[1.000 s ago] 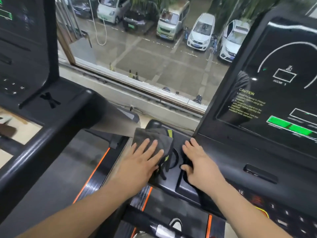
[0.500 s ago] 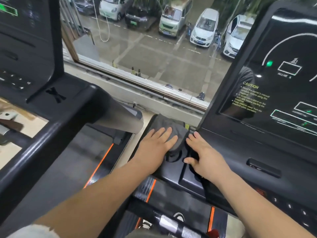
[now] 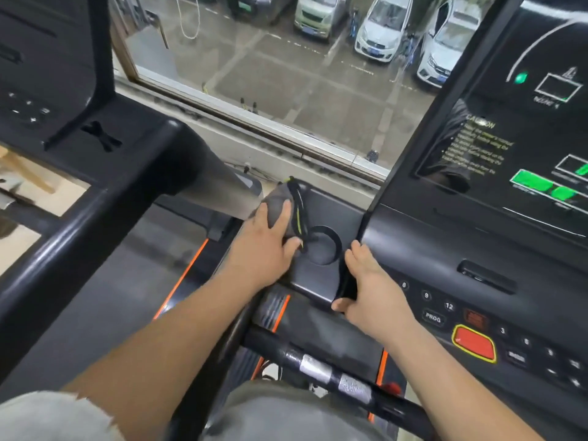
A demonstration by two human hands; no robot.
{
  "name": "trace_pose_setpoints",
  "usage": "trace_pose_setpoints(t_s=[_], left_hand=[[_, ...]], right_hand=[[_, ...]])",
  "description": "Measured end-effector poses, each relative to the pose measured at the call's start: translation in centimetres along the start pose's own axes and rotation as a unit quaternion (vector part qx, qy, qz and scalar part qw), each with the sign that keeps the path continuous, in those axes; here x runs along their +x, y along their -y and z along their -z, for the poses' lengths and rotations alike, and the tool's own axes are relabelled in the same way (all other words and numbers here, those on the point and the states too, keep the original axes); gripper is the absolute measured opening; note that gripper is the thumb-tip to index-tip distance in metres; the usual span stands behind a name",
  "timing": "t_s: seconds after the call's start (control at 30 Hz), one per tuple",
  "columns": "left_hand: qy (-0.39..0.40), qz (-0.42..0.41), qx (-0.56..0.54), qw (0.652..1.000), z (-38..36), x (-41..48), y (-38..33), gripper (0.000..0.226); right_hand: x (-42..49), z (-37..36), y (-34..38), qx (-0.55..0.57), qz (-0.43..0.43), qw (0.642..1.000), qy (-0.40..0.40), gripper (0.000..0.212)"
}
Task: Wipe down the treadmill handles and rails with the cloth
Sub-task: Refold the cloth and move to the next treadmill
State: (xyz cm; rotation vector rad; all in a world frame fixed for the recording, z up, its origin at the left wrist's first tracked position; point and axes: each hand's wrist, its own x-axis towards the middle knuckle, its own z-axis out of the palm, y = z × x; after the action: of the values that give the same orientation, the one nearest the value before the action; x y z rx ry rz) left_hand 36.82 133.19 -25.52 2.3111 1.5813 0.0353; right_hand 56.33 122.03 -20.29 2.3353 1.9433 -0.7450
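Grey microfibre with a black-and-lime hem, the cloth (image 3: 280,203) lies bunched at the far left corner of the treadmill's black side tray (image 3: 334,205). This is in the middle of the frame, just left of the round cup holder (image 3: 323,248) moulded into that tray. The left hand (image 3: 264,246) lies flat on top of the cloth, fingers stretched forward and pressing it onto the tray's left rim, thumb out toward the cup holder.

The right hand (image 3: 374,291) sits just right of the tray. Its fingers curl over the raised console ridge (image 3: 348,278) that divides the tray from the keypad, and the thumb hooks in at the near edge, so it grips that ridge. To its right the keypad (image 3: 445,310) shows numbered keys, a PROG key and a red stop button (image 3: 474,343) ringed in yellow. Above, filling the right of the frame, the console screen (image 3: 525,138) glows with green bars and a caution text.

Low in the frame a black handlebar (image 3: 334,378) with two silver sensor bands crosses beneath both forearms. The left of the frame holds a neighbouring treadmill (image 3: 79,218) with a thick black rail and an orange-edged deck. In the upper centre a window (image 3: 286,74) looks down on parked cars (image 3: 378,33).
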Motion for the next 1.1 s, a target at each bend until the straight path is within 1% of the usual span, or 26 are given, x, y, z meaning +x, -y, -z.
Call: trace_pose_setpoints(t_s=[0.03, 0.07, 0.1, 0.17, 0.2, 0.27, 0.33, 0.43, 0.5, 0.57, 0.63, 0.7, 0.8, 0.87, 0.93, 1.03, 1.1], left_hand=[[0.004, 0.018, -0.027, 0.999, 0.2, 0.7, -0.1, 0.075], [-0.010, 0.030, -0.038, 0.999, 0.2, 0.7, -0.3, 0.074], [-0.033, 0.033, -0.024, 0.999, -0.1, -0.1, -0.3, 0.074], [-0.065, 0.028, 0.010, 0.997, -0.9, -3.8, 0.3, 0.076], [-0.073, 0.026, 0.008, 0.997, -1.2, -6.2, 0.9, 0.077], [-0.082, 0.021, -0.018, 0.996, -2.0, -10.2, 2.6, 0.081], [-0.070, 0.024, -0.014, 0.997, -2.5, -12.2, 3.7, 0.083], [-0.053, 0.036, 0.025, 0.998, -2.1, -9.4, 3.4, 0.080], [-0.006, 0.078, -0.056, 0.995, -1.1, -4.9, 3.0, 0.077], [0.044, 0.114, -0.156, 0.980, -0.2, -0.9, 2.7, 0.074], [0.043, 0.123, -0.186, 0.974, -0.2, 0.4, 2.2, 0.072], [0.013, 0.117, -0.173, 0.978, -0.8, -1.6, 2.1, 0.072], [-0.023, 0.122, -0.130, 0.984, -1.8, -8.6, 3.4, 0.071], [-0.010, 0.143, -0.117, 0.983, -2.0, -13.4, 4.6, 0.072], [0.009, 0.162, -0.104, 0.981, -2.0, -16.0, 5.0, 0.072], [0.030, 0.188, -0.054, 0.980, -1.6, -14.2, 4.3, 0.074], [0.030, 0.204, -0.059, 0.977, -1.4, -11.3, 3.4, 0.075]], right_hand=[[0.0, 0.0, -0.1, 0.001, -0.002, 1.000, 0.001, 0.102], [0.1, -0.1, -0.4, 0.005, -0.002, 1.000, 0.003, 0.103], [0.1, -0.1, -0.6, 0.013, -0.004, 1.000, 0.004, 0.105], [0.1, -0.1, -0.8, 0.035, -0.012, 0.999, -0.001, 0.107], [0.1, -0.1, -0.8, 0.045, -0.016, 0.999, -0.008, 0.108], [0.2, -0.3, -0.7, 0.061, -0.025, 0.998, -0.019, 0.108], [0.1, -0.3, -0.5, 0.065, -0.035, 0.997, -0.021, 0.108], [0.2, -0.2, -0.3, 0.080, -0.052, 0.995, -0.019, 0.108], [0.3, -0.1, -0.4, 0.094, -0.056, 0.994, -0.019, 0.109], [0.2, -0.2, -0.5, 0.098, -0.056, 0.993, -0.020, 0.109], [0.2, -0.3, -0.5, 0.088, -0.051, 0.995, -0.019, 0.109], [0.3, -0.3, -0.5, 0.074, -0.045, 0.996, -0.018, 0.109], [0.2, -0.2, -0.6, 0.072, -0.034, 0.997, -0.018, 0.109], [0.1, -0.2, -0.7, 0.084, -0.027, 0.996, -0.017, 0.110], [0.0, 0.0, -0.9, 0.092, -0.021, 0.995, -0.019, 0.110], [-0.3, 0.3, -0.8, 0.086, -0.014, 0.996, -0.011, 0.108], [-0.4, 0.6, -0.6, 0.078, -0.005, 0.997, -0.006, 0.108]])
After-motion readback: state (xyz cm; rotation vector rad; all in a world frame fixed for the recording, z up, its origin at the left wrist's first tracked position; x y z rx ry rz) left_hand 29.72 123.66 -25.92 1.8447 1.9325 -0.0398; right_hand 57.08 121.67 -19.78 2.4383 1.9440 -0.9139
